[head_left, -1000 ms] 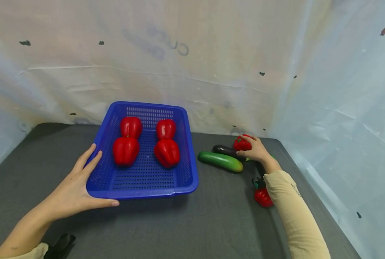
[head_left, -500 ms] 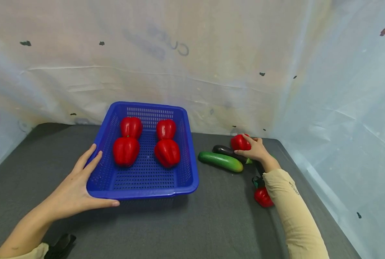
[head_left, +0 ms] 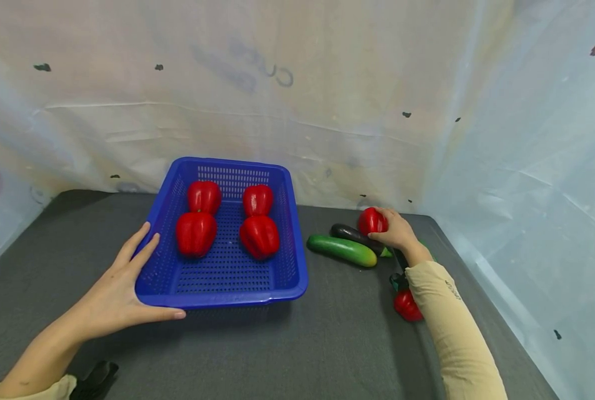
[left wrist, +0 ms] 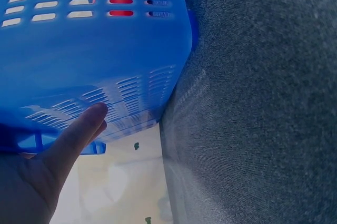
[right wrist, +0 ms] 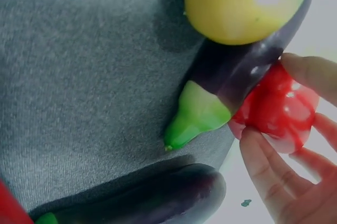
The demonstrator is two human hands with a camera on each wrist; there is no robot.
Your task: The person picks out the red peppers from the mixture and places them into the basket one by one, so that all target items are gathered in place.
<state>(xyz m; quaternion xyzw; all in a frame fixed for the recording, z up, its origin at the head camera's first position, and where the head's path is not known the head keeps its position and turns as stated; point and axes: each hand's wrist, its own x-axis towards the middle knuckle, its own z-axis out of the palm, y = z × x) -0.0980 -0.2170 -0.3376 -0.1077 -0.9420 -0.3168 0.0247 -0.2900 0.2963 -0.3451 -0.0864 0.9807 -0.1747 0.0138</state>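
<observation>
In the head view my left hand (head_left: 109, 300) rests at the near left corner of a blue plastic basket (head_left: 299, 272), fingers spread along its side and thumb out along the front. Two pairs of red bell peppers, one pair at left (head_left: 196, 233) and one at right (head_left: 259, 237), lie inside. At the back right, my right hand (head_left: 399, 230) holds another red bell pepper (head_left: 371, 220), its fingers curled around it in the right wrist view. Directly beside that pepper lies an eggplant (right wrist: 221, 77), with a green cucumber (head_left: 341, 250) in front of it.
A second eggplant (right wrist: 147, 197) lies near my right wrist, mostly covered by the arm in the head view. Closer to me is one more red pepper (head_left: 406, 305), partly behind the sleeve. Pale plastic sheeting (head_left: 327, 111) rises behind the grey table (head_left: 277, 355).
My right hand has turned the red pepper slightly, and its green stem no longer shows. The fingers have closed in around its right side. My left hand and the basket have stayed put.
</observation>
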